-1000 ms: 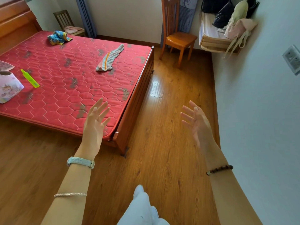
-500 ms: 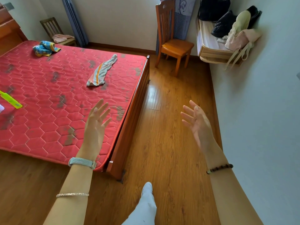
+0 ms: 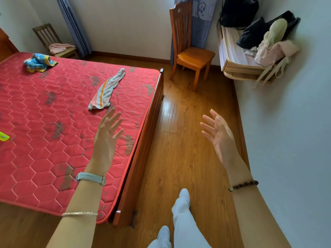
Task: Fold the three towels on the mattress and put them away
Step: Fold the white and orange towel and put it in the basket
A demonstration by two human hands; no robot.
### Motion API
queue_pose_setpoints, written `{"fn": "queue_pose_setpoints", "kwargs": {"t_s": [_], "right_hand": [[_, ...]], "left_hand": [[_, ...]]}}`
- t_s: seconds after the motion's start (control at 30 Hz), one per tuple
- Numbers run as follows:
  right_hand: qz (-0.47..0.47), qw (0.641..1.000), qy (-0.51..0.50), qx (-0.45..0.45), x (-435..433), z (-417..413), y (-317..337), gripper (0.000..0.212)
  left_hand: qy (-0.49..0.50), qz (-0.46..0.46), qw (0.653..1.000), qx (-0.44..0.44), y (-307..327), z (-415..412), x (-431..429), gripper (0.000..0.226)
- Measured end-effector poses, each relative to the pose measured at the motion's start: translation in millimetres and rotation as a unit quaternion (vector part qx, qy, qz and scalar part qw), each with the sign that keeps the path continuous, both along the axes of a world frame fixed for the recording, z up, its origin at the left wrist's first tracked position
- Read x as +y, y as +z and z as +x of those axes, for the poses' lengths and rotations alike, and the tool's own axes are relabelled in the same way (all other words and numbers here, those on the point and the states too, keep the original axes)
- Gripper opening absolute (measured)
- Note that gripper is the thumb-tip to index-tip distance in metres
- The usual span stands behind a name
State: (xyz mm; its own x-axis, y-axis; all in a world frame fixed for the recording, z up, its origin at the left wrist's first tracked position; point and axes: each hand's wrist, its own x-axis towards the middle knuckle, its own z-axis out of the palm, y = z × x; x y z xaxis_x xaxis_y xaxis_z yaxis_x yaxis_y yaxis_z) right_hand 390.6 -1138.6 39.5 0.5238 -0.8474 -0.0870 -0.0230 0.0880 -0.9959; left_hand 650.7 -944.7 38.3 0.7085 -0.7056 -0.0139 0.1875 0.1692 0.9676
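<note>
Left hand (image 3: 107, 135) and right hand (image 3: 218, 136) are spread and empty — best to step closer and pinch 2 corners of the grey striped towel (image 3: 105, 90) on the mattress (image 3: 44, 149).

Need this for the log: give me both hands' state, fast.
Left hand: open, fingers spread, holding nothing.
Right hand: open, fingers spread, holding nothing.

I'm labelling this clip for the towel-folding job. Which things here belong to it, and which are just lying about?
Job: red mattress; blue-and-yellow towel; grey towel with orange stripe; left hand and right hand, both empty. No third towel shows on the mattress.
Lying about: orange chair; pink cloth on the far chair; bags on the wall shelf; yellow-green item on the mattress.
</note>
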Motion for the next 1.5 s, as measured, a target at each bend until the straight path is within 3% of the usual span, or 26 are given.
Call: {"fn": "queue_pose_setpoints", "kwargs": {"t_s": [0.67, 0.83, 1.0, 1.2, 1.37, 1.5], "right_hand": [[-0.016, 0.999, 0.048, 0.012, -288.1, 120.9, 11.6, 0.087], [-0.008, 0.998, 0.053, 0.022, -334.4, 149.9, 9.3, 0.059], [-0.012, 0.998, 0.056, 0.027, -380.9, 180.5, 3.2, 0.079], [-0.006, 0.999, 0.034, 0.025, -450.8, 231.5, 0.5, 0.058], [-0.005, 0.999, 0.038, 0.024, -505.3, 284.1, 9.1, 0.075], [-0.001, 0.999, 0.027, 0.018, -542.2, 320.7, 9.2, 0.063]], "left_hand": [[0.049, -0.021, 0.999, -0.005, 3.4, 99.3, -270.1, 0.037], [0.058, -0.020, 0.998, 0.001, 0.7, 125.3, -311.2, 0.039], [0.067, -0.015, 0.998, 0.007, -8.0, 161.0, -357.1, 0.046], [0.062, -0.016, 0.998, 0.003, -10.6, 215.8, -428.8, 0.046], [0.046, -0.013, 0.999, -0.006, -2.0, 265.3, -489.6, 0.040], [0.033, -0.015, 0.999, -0.009, 1.6, 302.2, -532.3, 0.051]]}}
